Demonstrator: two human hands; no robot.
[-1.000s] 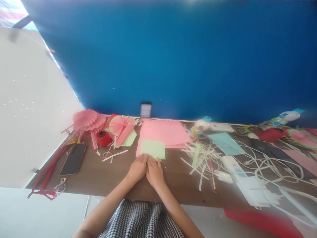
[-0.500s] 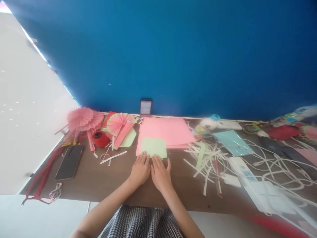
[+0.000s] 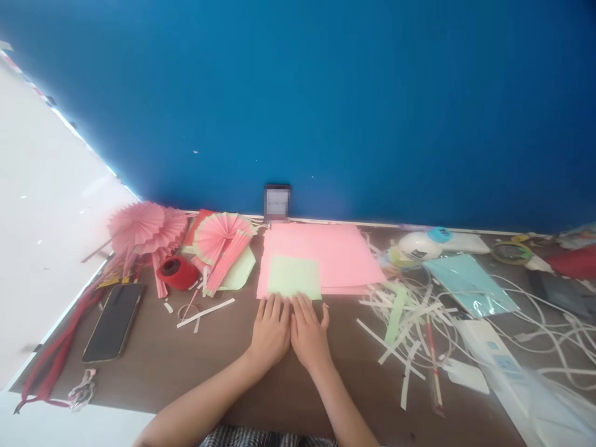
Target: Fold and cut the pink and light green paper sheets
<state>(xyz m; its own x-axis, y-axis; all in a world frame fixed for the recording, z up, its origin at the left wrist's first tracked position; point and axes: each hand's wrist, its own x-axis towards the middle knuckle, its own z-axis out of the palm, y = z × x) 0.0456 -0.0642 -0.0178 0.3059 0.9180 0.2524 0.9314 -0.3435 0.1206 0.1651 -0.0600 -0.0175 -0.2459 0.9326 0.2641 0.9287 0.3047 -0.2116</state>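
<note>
My left hand (image 3: 270,329) and my right hand (image 3: 308,331) lie flat side by side on the brown table (image 3: 186,354), fingers stretched out. Their fingertips touch the near edge of a light green sheet of paper (image 3: 294,277). That sheet rests on a larger stack of pink paper (image 3: 326,248). Neither hand holds anything.
Pink folded paper fans (image 3: 144,226), a red tape roll (image 3: 176,272) and a black phone (image 3: 113,321) lie to the left. A small standing phone (image 3: 276,202) leans on the blue wall. White paper strips (image 3: 405,316), a blue sheet (image 3: 468,283) and cables (image 3: 549,316) crowd the right.
The camera has tilted down and moved nearer, so the table fills more of the view. My right thumb has spread outward; both hands stay at the green sheet's near edge.
</note>
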